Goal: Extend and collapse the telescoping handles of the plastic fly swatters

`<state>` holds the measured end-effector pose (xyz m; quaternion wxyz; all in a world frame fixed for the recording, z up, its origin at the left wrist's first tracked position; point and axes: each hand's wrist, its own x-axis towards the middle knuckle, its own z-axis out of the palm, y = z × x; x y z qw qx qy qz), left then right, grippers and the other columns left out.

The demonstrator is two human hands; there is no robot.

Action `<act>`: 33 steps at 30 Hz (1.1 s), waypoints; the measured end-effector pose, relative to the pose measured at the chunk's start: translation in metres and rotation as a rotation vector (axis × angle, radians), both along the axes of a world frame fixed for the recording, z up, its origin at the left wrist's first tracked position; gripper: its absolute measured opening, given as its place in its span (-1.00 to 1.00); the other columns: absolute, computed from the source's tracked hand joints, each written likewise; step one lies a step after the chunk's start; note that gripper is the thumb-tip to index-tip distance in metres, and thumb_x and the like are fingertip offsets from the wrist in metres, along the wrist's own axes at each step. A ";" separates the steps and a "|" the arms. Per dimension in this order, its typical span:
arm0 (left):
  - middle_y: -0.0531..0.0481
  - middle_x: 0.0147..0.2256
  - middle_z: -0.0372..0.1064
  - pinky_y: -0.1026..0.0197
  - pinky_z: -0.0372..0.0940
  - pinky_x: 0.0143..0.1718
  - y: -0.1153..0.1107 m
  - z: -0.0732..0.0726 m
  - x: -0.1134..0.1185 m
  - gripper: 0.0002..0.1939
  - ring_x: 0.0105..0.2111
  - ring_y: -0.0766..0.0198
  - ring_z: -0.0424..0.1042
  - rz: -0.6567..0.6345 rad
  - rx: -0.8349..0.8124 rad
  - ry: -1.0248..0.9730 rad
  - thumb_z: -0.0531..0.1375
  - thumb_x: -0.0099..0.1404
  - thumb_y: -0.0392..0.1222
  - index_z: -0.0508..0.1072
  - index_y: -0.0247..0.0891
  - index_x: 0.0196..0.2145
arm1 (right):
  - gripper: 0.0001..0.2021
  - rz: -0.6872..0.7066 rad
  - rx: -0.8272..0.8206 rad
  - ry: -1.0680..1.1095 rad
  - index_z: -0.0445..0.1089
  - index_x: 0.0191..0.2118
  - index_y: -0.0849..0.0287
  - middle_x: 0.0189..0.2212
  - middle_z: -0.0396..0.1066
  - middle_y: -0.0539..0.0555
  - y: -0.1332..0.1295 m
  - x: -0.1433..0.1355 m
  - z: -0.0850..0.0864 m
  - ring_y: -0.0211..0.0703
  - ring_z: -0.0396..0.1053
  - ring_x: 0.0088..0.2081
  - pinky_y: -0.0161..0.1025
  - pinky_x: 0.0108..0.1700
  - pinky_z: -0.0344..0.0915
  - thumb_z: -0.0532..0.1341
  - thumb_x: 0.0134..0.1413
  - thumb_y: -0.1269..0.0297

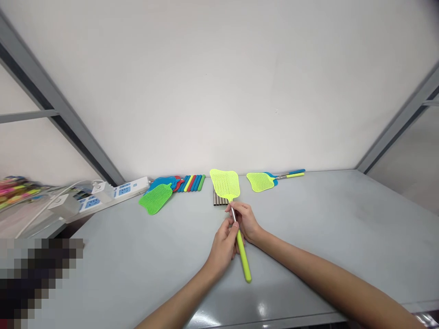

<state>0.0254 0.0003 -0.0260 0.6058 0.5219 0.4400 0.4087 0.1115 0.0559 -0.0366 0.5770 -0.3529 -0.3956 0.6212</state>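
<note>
A yellow-green fly swatter (225,184) with a metal shaft and a long grip points away from me over the middle of the table. My left hand (224,242) is closed around it where the grip meets the shaft. Just beyond, my right hand (246,220) pinches the metal shaft close below the perforated head. Several short metal tubes (220,199) lie in a row on the table, partly covered from view by the swatter head.
Left of the tubes lie several coloured handle grips (192,183) and loose swatter heads, a green one (156,198) in front. Yellow and blue swatters (261,182) lie to the right by the wall. White power strips (118,192) run along the table's left edge (91,221).
</note>
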 end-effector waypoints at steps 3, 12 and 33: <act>0.20 -0.68 0.11 0.43 -0.10 -0.82 0.000 0.000 0.000 -0.75 -0.80 0.50 0.02 -0.003 -0.004 0.007 -0.04 0.21 0.02 0.11 -0.23 -0.42 | -0.77 -0.002 -0.008 -0.004 0.36 -0.63 0.24 -0.76 0.04 -0.09 0.000 0.000 0.001 -0.38 -0.04 -0.69 -0.36 -0.65 -0.13 0.15 -0.16 0.20; 0.15 -0.66 0.15 0.42 -0.05 -0.81 -0.001 -0.001 0.003 -0.64 -0.80 0.51 0.03 0.022 0.021 0.019 -0.08 0.20 0.11 0.14 -0.26 -0.49 | -0.75 0.024 -0.029 -0.011 0.37 -0.60 0.21 -0.79 0.05 -0.11 -0.003 0.001 0.003 -0.40 -0.07 -0.76 -0.35 -0.69 -0.16 0.13 -0.13 0.15; 0.12 -0.65 0.28 0.45 -0.07 -0.83 0.004 0.004 0.002 -0.62 -0.75 0.37 0.27 0.000 -0.107 0.009 -0.07 0.15 0.19 0.10 -0.21 -0.33 | -0.75 0.060 -0.018 0.063 0.40 -0.63 0.25 -0.73 0.10 -0.07 -0.001 0.005 0.008 -0.36 0.05 -0.64 -0.36 -0.58 0.00 0.14 -0.13 0.20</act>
